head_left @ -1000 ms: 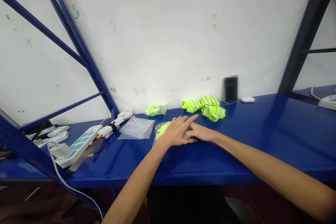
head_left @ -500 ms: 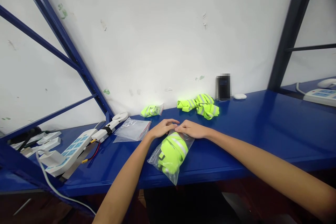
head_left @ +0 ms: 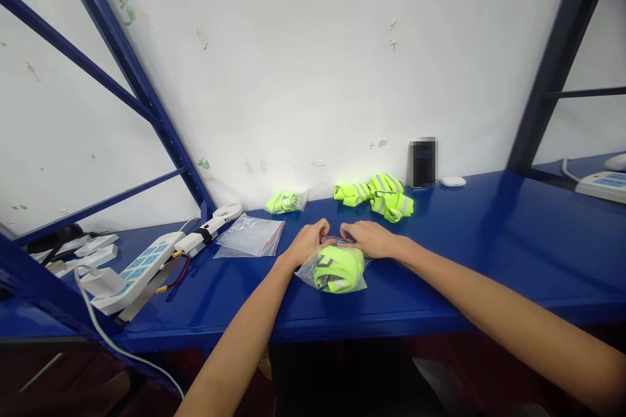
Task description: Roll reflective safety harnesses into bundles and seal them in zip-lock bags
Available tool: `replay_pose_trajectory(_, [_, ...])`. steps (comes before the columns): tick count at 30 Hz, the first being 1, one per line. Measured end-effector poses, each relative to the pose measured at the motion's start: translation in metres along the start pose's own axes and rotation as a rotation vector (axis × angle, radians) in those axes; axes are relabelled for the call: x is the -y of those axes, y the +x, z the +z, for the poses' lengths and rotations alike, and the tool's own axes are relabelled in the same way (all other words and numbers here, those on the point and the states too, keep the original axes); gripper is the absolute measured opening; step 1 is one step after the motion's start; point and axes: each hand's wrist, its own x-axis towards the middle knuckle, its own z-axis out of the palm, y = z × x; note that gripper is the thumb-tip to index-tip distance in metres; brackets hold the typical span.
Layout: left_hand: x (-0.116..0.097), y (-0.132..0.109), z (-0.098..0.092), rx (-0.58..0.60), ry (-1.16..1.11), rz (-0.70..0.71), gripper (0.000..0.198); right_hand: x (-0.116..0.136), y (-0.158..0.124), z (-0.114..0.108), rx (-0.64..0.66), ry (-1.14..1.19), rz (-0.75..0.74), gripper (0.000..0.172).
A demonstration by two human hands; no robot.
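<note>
A clear plastic zip bag (head_left: 304, 273) holds a rolled-up fluorescent yellow-green reflective strap (head_left: 341, 268) with silver stripes and a dark buckle part. My left hand (head_left: 309, 241) grips the far, top edge of this bag on its left side, fingers curled. On the right side of the same edge, my right hand (head_left: 370, 239) pinches the plastic. A short stretch of the bag's edge shows between the two hands. The bag's lower end faces me over the blue table.
Flat clear zip bags (head_left: 250, 236) lie left of my hands, near a white handheld fan (head_left: 227, 211) and a power strip (head_left: 139, 272). Along the wall are a bagged strap (head_left: 283, 202), loose reflective straps (head_left: 374, 194), a blurred dark object (head_left: 423, 163) and a white case (head_left: 453, 181).
My hands have moved slightly apart along the bag's top edge. The bag's near end has drawn up away from the table's front edge, and the view has shifted a little.
</note>
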Motion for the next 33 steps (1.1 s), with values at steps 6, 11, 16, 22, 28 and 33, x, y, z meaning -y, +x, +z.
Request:
replay_pose_trajectory(6, [-0.006, 0.003, 0.0, -0.384, -0.304, -0.019, 0.025, 0.007, 0.009, 0.009, -0.23, 0.329, -0.106, 0.04])
replay_pose_trajectory(11, [-0.003, 0.005, -0.001, -0.271, -0.662, -0.195, 0.03, 0.01, 0.012, 0.008, -0.452, 0.531, 0.017, 0.042])
replay_pose_trajectory(16, [0.004, 0.005, 0.002, -0.205, -0.745, -0.243, 0.03, 0.006, 0.011, 0.005, -0.29, 0.801, -0.023, 0.041])
replay_pose_trajectory(22, [0.003, 0.006, 0.001, -0.184, -0.705, -0.247, 0.027, 0.006, 0.011, 0.005, -0.122, 0.846, -0.049, 0.033])
replay_pose_trajectory(28, [0.003, 0.005, 0.0, -0.105, -0.7, -0.19, 0.03, 0.005, 0.013, 0.003, -0.099, 0.901, 0.01, 0.03])
replay_pose_trajectory(33, [-0.002, 0.002, -0.004, -0.006, -0.676, -0.178, 0.025, 0.004, 0.013, 0.004, -0.088, 0.856, 0.034, 0.027])
